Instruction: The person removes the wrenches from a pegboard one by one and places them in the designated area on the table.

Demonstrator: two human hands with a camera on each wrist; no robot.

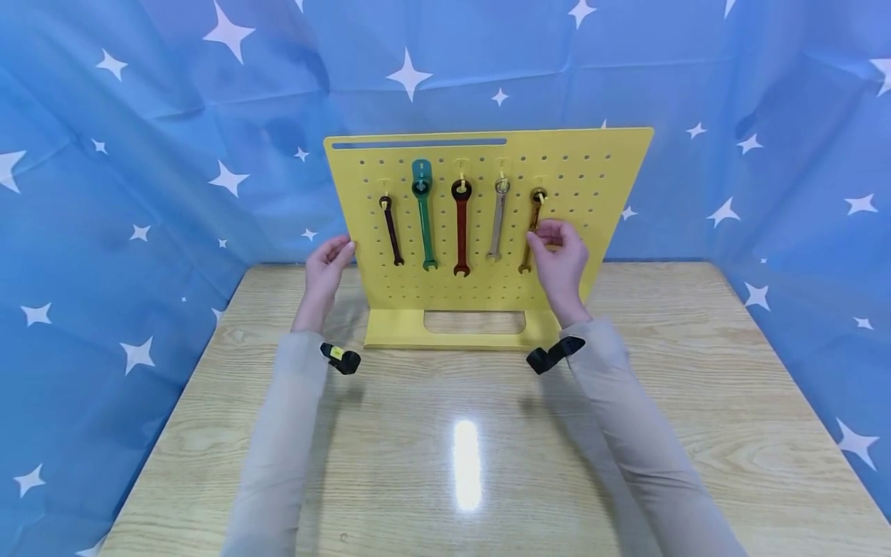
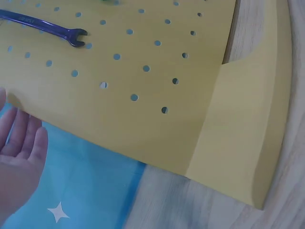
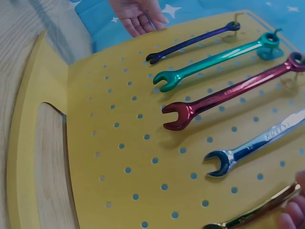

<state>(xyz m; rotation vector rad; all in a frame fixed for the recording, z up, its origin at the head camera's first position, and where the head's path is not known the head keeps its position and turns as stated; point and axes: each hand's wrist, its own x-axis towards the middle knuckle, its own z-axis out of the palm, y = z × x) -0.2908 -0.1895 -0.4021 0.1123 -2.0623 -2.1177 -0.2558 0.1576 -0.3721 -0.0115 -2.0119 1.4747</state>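
Note:
On the upright yellow pegboard (image 1: pixel 480 290) hang several combination wrenches. My right hand (image 1: pixel 560 255) pinches the gold wrench (image 1: pixel 525 259) at its shaft, while the wrench's ring end is around a hook on the right. To its left hang a silver wrench (image 1: pixel 499 220), a red wrench (image 1: pixel 462 232), a green wrench (image 1: pixel 425 228) and a small dark purple wrench (image 1: pixel 393 236), open ends down. At the board's left edge, my left hand (image 1: pixel 326 271) grips the edge between thumb and fingers. Only fingertips of the right hand (image 3: pixel 293 214) show in the right wrist view.
The pegboard's yellow base (image 1: pixel 397 333), with a cut-out slot, stands on a wooden table (image 1: pixel 418 449). Behind hangs a blue curtain (image 1: pixel 264 100) with white stars. The silver wrench (image 3: pixel 252 145) hangs close beside the gold one. A teal hook plate (image 1: pixel 421 167) holds the green wrench.

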